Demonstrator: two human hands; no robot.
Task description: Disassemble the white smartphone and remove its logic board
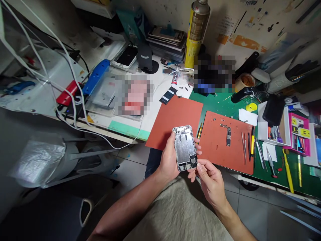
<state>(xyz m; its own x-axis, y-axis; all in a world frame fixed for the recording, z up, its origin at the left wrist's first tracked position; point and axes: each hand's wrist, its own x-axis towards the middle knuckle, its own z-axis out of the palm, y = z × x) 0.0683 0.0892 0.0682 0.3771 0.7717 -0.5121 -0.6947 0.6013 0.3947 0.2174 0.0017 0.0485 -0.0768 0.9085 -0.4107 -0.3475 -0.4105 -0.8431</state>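
An opened phone housing, silver inside with small black parts at its lower end, lies tilted in my left hand. The fingers of that hand wrap round behind it and show at its right edge. At the lower right corner, my right hand has thumb and fingers closed on the housing's edge; whether a small part is between them I cannot make out. A narrow logic board lies on the right red-brown mat. A gold screwdriver rests just beyond the housing.
Tweezers, a yellow-black pen-like tool and a yellow brush lie at the right. Behind are a flat phone battery, a tall spray can and a white tool box. White cables hang at the left.
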